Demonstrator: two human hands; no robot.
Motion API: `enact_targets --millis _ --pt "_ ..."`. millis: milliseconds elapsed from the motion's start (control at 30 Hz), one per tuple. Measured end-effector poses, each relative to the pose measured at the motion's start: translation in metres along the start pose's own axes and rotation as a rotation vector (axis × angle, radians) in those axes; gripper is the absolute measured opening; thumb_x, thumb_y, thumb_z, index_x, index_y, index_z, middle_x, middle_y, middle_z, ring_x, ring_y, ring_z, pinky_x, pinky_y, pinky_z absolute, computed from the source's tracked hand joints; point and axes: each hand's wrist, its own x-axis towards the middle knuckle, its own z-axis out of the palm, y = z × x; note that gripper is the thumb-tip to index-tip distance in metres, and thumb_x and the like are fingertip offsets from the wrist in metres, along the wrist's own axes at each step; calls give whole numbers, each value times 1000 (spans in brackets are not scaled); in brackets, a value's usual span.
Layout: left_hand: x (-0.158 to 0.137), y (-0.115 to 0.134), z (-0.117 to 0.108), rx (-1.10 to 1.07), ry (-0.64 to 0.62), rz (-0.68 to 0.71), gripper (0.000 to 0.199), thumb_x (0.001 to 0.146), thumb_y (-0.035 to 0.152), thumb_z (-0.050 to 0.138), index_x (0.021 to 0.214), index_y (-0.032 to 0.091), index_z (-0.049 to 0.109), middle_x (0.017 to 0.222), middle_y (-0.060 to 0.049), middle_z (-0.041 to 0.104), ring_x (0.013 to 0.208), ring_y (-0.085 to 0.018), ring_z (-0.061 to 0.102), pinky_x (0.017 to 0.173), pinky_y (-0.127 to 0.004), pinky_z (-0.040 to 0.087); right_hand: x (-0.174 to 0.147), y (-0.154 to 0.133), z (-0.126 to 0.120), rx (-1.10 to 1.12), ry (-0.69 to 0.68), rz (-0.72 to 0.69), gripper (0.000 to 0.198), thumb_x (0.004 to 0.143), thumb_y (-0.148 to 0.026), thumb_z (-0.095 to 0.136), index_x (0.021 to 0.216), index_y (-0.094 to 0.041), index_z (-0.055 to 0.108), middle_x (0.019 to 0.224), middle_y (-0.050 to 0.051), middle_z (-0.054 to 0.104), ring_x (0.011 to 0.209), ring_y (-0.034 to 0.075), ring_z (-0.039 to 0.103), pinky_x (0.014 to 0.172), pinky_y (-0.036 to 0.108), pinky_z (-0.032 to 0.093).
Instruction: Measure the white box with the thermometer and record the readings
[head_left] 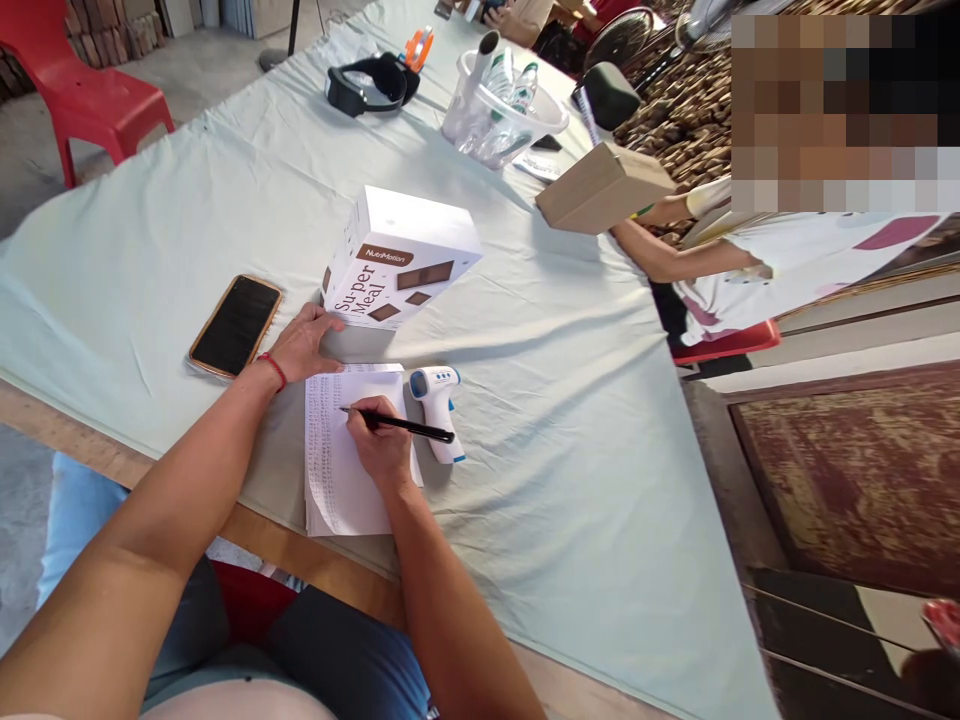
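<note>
A black pen (412, 425) is gripped in my right hand (382, 445), its tip over a sheet of paper (352, 500) that carries columns of small handwriting. My left hand (306, 345) lies with fingers apart at the paper's upper left edge, close to the lower corner of a white box (409, 255) marked "NutriMotion Super Meal". Right of the paper lies a white and blue infrared thermometer (437, 410). To the left of my left hand rests a smartphone (236, 325) with a dark screen and an orange-brown rim.
Pale cloth covers the table (585, 480). Farther back are a black headset (371, 85), an orange tape dispenser (418, 48) and a white basket (551, 118) with plastic bottles. At the right, a person holds a cardboard box (600, 190). A red chair (105, 105) stands at the left.
</note>
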Motion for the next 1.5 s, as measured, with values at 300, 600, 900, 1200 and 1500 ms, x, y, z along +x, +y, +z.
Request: enact_targets --millis 300,600,900,1200,1500 --pt "1 -2 0 -7 -8 -4 54 58 27 83 108 24 63 115 -7 52 110 -29 55 99 -49 51 0 0 0 3 -14 -17 10 70 -33 53 65 -25 57 58 -5 56 56 14 49 56 27 43" --pt "1 -2 1 -24 10 -1 54 56 25 84 106 26 63 113 -6 55 108 -28 56 97 -46 52 0 0 -1 24 73 17 10 69 -33 54 65 -24 57 59 -3 57 57 15 52 56 28 44" --pt "0 5 -1 -29 14 -35 53 55 22 84 105 22 65 113 -6 55 108 -28 57 97 -45 51 0 1 -2 -4 35 14 9 69 -31 54 65 -24 57 58 -4 56 57 14 50 57 27 44" --pt "-1 0 1 -25 94 -71 36 67 27 77 100 19 66 104 -6 58 93 -23 61 86 -40 54 3 12 -10 -90 112 -252 19 89 -31 50 91 -21 66 84 4 66 80 18 61 76 33 52" --pt "-57 68 -28 -140 196 -66 56 78 52 69 125 24 61 123 -11 63 122 -32 57 104 -50 48 11 28 -24 -643 -132 -417 53 88 -3 35 132 -19 61 110 14 63 99 25 57 92 42 47"
